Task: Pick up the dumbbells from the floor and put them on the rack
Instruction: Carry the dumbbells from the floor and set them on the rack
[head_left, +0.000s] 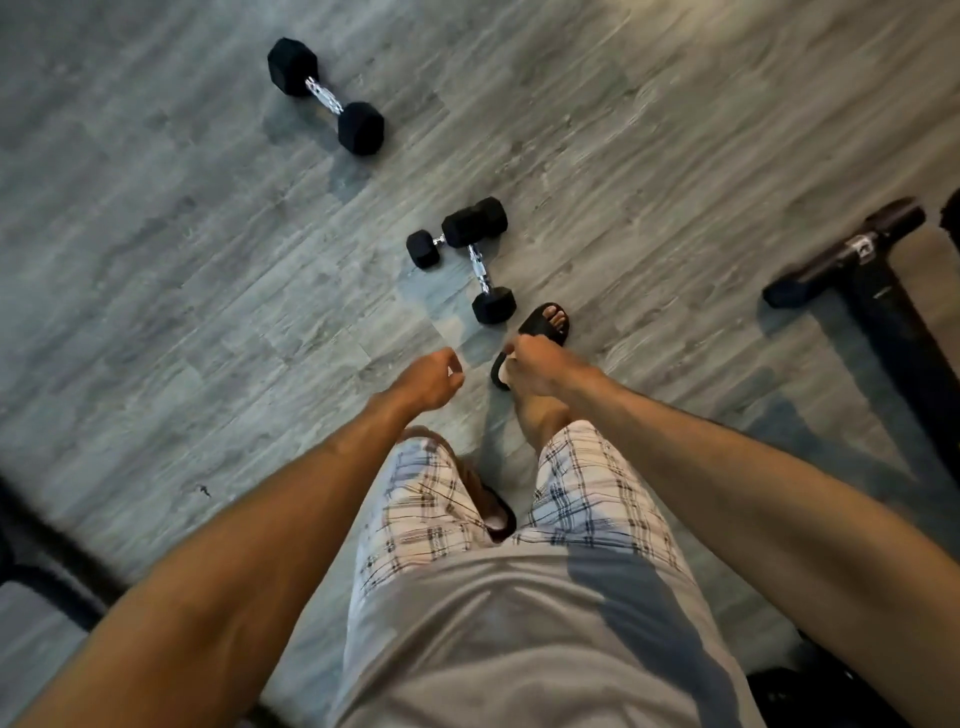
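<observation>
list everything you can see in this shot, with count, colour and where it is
dumbbells: three, black hex heads with chrome handles; far dumbbell alone upper left, near dumbbell centre by the front foot, small dumbbell against its left side
floor: one, grey wood-look planks, throughout
equipment frame: one, black, right edge
dark bars: black, lower left corner, blurred
slides: two, black; front slide, rear slide
shorts: one, white plaid
shirt: one, grey
left hand: empty, loosely curled
right hand: empty, loosely curled

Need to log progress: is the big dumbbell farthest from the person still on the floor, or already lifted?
On the floor. The far dumbbell lies flat on the grey planks, both heads down, no hand near it.
</observation>
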